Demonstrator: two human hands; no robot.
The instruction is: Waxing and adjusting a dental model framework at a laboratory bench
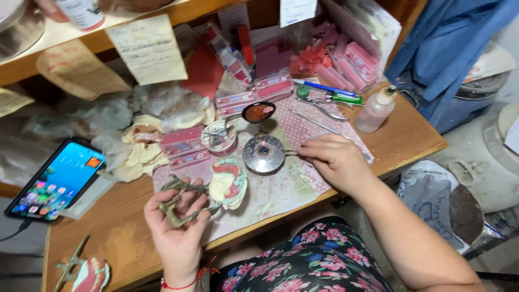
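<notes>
While the left hand point(178, 224) clasps the metal articulator point(181, 203), its plaster denture model point(228, 184) overhangs beyond the fingers. Judged rigid but brittle; hold by the frame. The right hand point(335, 159) pinches a thin tool at the burner point(263, 153).

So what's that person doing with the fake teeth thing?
A person sits at a cluttered wooden desk. The left hand holds a metal hinged frame carrying a plaster model with pink gums and teeth. The right hand holds a thin tool whose tip reaches a small round burner with a tiny flame. Behind it sit a spoon of reddish wax, pink boxes, a squeeze bottle and a lit phone.
</notes>
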